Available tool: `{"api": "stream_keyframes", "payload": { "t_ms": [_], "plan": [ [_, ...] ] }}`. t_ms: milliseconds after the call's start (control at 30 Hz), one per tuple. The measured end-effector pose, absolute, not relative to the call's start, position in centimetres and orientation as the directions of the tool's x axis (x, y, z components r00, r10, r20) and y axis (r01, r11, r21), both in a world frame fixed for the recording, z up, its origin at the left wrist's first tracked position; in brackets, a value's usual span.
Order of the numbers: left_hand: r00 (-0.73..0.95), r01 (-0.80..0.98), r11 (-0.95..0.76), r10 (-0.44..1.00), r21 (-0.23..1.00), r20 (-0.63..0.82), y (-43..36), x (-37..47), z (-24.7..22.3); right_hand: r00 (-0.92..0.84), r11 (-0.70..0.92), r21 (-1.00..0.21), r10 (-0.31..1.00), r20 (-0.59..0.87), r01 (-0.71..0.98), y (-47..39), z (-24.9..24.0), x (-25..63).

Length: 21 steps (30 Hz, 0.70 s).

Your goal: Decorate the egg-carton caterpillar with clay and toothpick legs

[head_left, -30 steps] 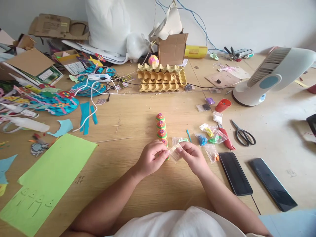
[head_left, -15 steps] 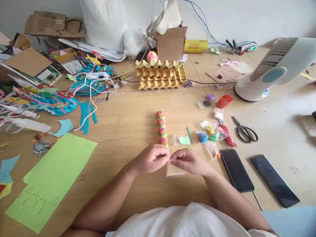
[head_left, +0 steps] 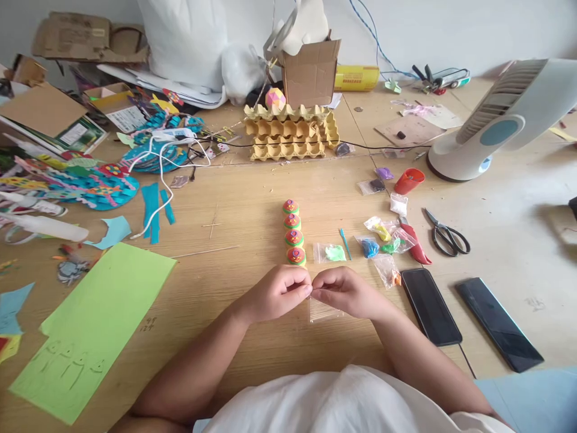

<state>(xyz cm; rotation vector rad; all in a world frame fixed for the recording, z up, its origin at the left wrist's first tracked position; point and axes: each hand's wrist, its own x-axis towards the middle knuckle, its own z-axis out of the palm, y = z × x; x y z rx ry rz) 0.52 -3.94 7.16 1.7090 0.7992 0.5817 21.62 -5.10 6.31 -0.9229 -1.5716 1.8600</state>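
Observation:
My left hand [head_left: 282, 293] and my right hand [head_left: 345, 291] are both closed in a pinch, their fingertips meeting. Between them they grip the top edge of a small clear bag of thin wooden sticks [head_left: 325, 310], which hangs partly hidden below my right fingers. Just beyond my hands, a row of several small round clay pieces [head_left: 295, 238] in red, green and yellow runs away from me. A small bag of light green clay [head_left: 334, 252] and a thin blue tool [head_left: 345, 243] lie beyond my right hand.
Bags of coloured clay [head_left: 370, 247], scissors [head_left: 446, 232], a red cup [head_left: 409, 180] and two dark phones [head_left: 431, 307] sit to the right. A fan [head_left: 487, 129] stands behind them. Egg cartons [head_left: 288, 135] lie at the back, green paper [head_left: 97, 331] on the left.
The bag of sticks has shifted slightly right and tilted, with more of it behind my right fingers. My hands stay almost in place. The whole view has shifted slightly.

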Motion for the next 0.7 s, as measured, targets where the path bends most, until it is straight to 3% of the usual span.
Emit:
{"api": "stream_keyframes", "payload": {
  "t_ms": [200, 533, 700],
  "plan": [
    [0.637, 0.135, -0.071, 0.770, 0.988, -0.032, -4.1, 0.7, 6.9, -0.621, -0.249, -0.967, 0.766, -0.165, -0.049, -5.2, 6.4, 21.5],
    [0.654, 0.257, -0.333, 0.751, 0.907, 0.091, -4.3, 0.7, 7.5, -0.596, -0.124, -0.992, 0.794, -0.122, 0.038, -5.5, 6.3, 21.7],
    [0.631, 0.288, -0.417, 0.759, 0.862, 0.157, -4.7, 1.0, 6.7, -0.587, 0.025, -0.979, 0.803, -0.100, 0.201, -6.0, 6.3, 21.6]
  ]
}}
